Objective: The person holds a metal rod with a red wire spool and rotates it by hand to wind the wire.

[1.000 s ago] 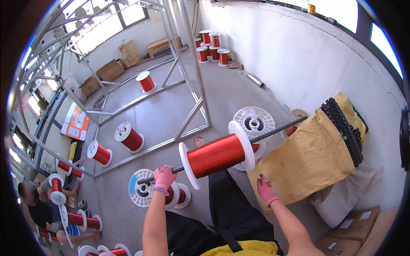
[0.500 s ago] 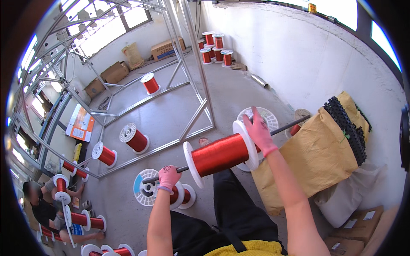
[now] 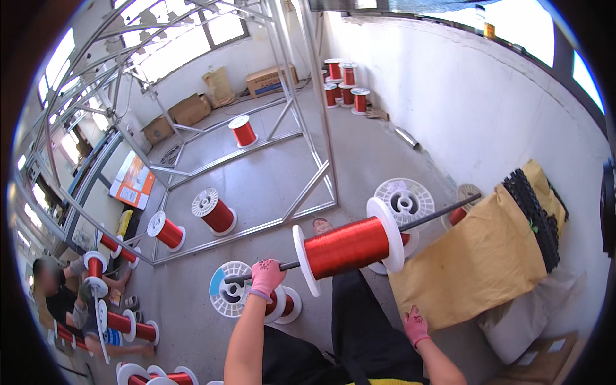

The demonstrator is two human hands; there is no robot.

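A spool of red wire (image 3: 346, 248) with white flanges hangs on a black rod (image 3: 443, 212) in front of me, tilted up to the right. My left hand (image 3: 266, 277), in a pink glove, is closed around the rod's near end, left of the spool. My right hand (image 3: 416, 326), also gloved in pink, is off the spool, low beside the bottom edge of a brown paper sack (image 3: 475, 273). Its fingers look slightly apart with nothing visible in them; whether they touch the sack I cannot tell. The rod's far end passes above the sack.
White-flanged spools stand on the floor below the rod (image 3: 404, 200) and by my left hand (image 3: 230, 301). A metal frame (image 3: 256, 226) with more spools (image 3: 215, 212) fills the left. At far left a person (image 3: 67, 295) sits among spools. A white wall (image 3: 475, 109) runs along the right.
My right hand has let go of the spool's right flange and dropped toward the sack's lower edge. My left hand still grips the rod. The view has shifted slightly.
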